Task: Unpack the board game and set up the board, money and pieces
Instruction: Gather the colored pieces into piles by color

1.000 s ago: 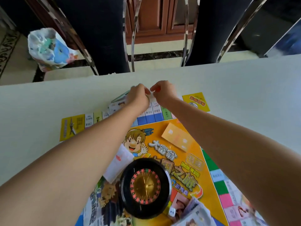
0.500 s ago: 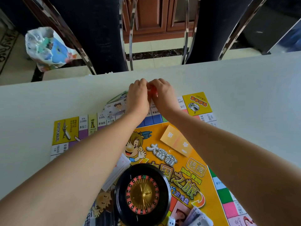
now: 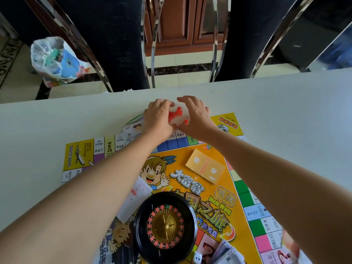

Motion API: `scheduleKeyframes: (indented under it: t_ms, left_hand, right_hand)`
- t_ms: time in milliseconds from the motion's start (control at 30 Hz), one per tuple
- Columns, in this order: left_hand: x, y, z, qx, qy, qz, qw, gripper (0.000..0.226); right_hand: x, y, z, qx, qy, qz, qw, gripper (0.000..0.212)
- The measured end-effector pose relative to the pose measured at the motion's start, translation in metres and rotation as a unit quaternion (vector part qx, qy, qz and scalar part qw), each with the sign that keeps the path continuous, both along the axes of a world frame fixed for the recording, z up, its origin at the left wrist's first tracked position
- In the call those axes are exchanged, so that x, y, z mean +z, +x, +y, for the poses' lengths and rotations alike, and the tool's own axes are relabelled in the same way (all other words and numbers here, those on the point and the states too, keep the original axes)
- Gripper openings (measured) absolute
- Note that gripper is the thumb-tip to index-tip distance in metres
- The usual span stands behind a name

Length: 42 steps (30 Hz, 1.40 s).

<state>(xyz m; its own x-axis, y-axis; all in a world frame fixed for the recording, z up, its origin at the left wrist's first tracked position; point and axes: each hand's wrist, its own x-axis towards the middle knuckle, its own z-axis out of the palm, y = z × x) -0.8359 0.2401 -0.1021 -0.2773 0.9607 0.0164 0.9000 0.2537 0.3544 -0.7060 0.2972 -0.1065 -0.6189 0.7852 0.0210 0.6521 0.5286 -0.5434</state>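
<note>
Both hands, left hand [image 3: 159,119] and right hand [image 3: 194,116], pinch a clear bag of red pieces [image 3: 177,115] at the board's [image 3: 190,180] far edge.

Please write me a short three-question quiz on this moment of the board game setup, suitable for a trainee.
1. True or false: the roulette wheel rests on the game board.
2. What do the left hand and right hand hold between them? A) the white die B) a small clear bag of red pieces C) the orange card
3. Fill in: the white die lies just to the ____ of the banknotes.

Key
1. True.
2. B: the small clear bag of red pieces is gripped at the board's far edge.
3. Left.
</note>
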Motion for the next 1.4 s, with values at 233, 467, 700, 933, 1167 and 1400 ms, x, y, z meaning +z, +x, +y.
scheduleKeyframes:
  t_ms: [233, 467, 700, 933, 1167, 1400]
  left_hand:
    - [0.016, -0.012, -0.004, 0.028, -0.093, 0.015, 0.995, 0.082]
    - [0.016, -0.007, 0.001, 0.024, -0.086, -0.038, 0.995, 0.057]
    - [0.011, -0.007, 0.005, 0.015, -0.067, -0.050, 0.996, 0.053]
    - [0.016, -0.008, -0.007, 0.027, -0.046, -0.055, 0.997, 0.057]
    - [0.050, -0.027, -0.088, 0.063, 0.011, -0.076, 0.995, 0.018]
    - [0.068, -0.071, -0.220, 0.144, 0.003, -0.138, 0.980, 0.008]
  right_hand:
    - [0.017, 0.016, 0.007, 0.008, -0.076, -0.043, 0.996, 0.075]
    - [0.014, 0.000, 0.012, -0.044, -0.103, -0.010, 0.994, 0.044]
    - [0.015, 0.009, 0.012, -0.068, -0.111, -0.014, 0.991, 0.060]
    - [0.022, 0.000, 0.001, -0.090, -0.100, 0.001, 0.991, 0.059]
    - [0.058, -0.012, -0.053, -0.035, -0.104, 0.023, 0.994, 0.025]
    - [0.084, -0.076, -0.168, 0.084, -0.148, -0.016, 0.985, 0.018]
